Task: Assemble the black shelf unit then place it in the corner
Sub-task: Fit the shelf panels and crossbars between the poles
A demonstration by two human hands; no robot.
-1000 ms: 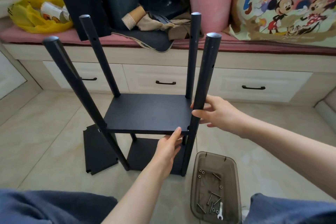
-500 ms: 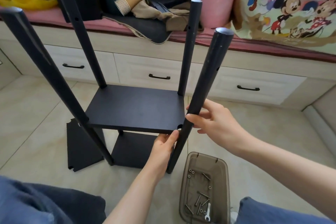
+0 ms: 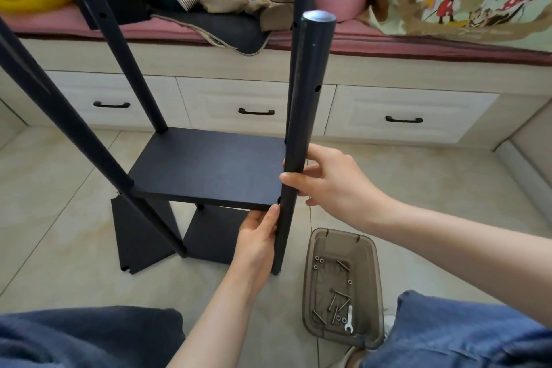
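The black shelf unit stands on the floor tiles with several round poles rising from it. Its middle shelf board is level, and a lower board lies beneath. My right hand grips the near right pole just above the middle board's corner. My left hand holds the front right corner of the middle board from below, thumb up against the edge beside that pole. A loose black panel lies on the floor at the left, partly under the unit.
A brown plastic tray with several bolts, washers and a small wrench sits on the floor at the right. Behind the unit runs a drawer bench with a pink cushion, clothes, a pink bin and a yellow bag. My knees fill the bottom corners.
The view has come closer and tipped down. The near right pole has swung from leaning to almost upright, and my right hand has slid with it. My left hand stays at the board's corner.
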